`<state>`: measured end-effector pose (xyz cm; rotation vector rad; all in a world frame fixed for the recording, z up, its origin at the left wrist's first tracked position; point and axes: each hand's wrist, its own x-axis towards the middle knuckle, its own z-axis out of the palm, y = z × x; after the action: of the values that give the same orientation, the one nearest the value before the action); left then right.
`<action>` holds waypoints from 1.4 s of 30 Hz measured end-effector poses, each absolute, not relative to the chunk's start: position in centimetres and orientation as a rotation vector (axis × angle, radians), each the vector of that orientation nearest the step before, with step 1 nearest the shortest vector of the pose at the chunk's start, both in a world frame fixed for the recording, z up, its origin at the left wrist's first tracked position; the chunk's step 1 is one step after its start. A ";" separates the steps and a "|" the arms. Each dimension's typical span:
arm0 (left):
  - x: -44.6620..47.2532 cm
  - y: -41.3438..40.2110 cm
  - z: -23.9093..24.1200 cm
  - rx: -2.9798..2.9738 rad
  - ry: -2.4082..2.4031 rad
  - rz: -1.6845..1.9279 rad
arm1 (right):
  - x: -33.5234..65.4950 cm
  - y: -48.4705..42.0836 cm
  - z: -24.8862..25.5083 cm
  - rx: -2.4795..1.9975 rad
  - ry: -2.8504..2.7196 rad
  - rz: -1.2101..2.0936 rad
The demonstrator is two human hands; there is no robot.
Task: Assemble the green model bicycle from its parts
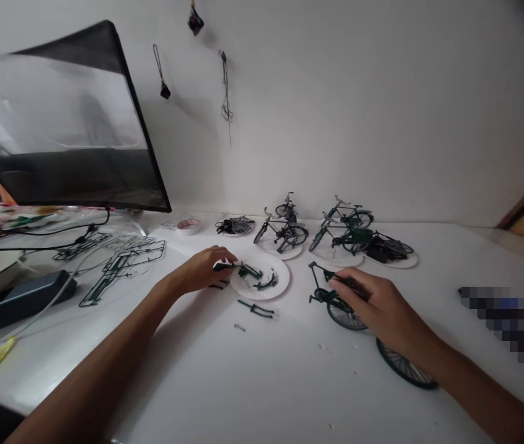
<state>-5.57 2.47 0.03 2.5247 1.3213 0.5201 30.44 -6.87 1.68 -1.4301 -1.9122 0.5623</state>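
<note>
My left hand [203,269] reaches to the rim of a white paper plate [274,287] and pinches a small dark green part at its left edge. More green parts [257,276] lie on that plate. My right hand [375,304] rests on a partly built green model bicycle [331,299] lying on the white table, fingers closed on its frame. A loose wheel [405,367] lies just beside my right wrist. A small green piece [256,308] and a tiny screw [239,327] lie on the table below the plate.
Several finished model bicycles [284,231] [349,228] stand on paper plates by the wall. Empty part frames [123,265] lie at the left under a tilted monitor [58,123]. A tape roll [188,225], cables and a dark case [16,299] sit at the left.
</note>
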 end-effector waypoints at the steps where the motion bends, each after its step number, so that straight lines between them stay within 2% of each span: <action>1: -5.2 2.4 -0.1 2.537 1.303 0.524 | 30.4 -7.0 1.7 -1.416 -1.932 0.565; 10: -6.0 3.3 -0.7 2.536 1.309 0.593 | 29.9 -7.5 2.0 -1.403 -2.034 0.562; 20: -8.1 4.0 -0.3 2.528 1.400 0.579 | 34.2 -6.0 4.1 -1.397 -1.928 -0.037; 26: -8.8 4.4 -0.8 2.533 1.445 0.575 | 35.7 -5.9 5.0 -1.480 -1.852 -0.191; 36: -6.1 2.6 0.7 2.661 1.348 0.677 | 35.1 -6.5 4.2 -1.263 -2.104 -0.212; 42: -1.9 0.8 0.6 2.790 1.141 0.537 | 32.7 -7.4 3.8 -1.266 -2.233 0.017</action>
<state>-1.94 0.83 0.61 2.7903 1.1412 0.5369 32.72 -7.45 3.76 -1.2663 -2.2328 0.0174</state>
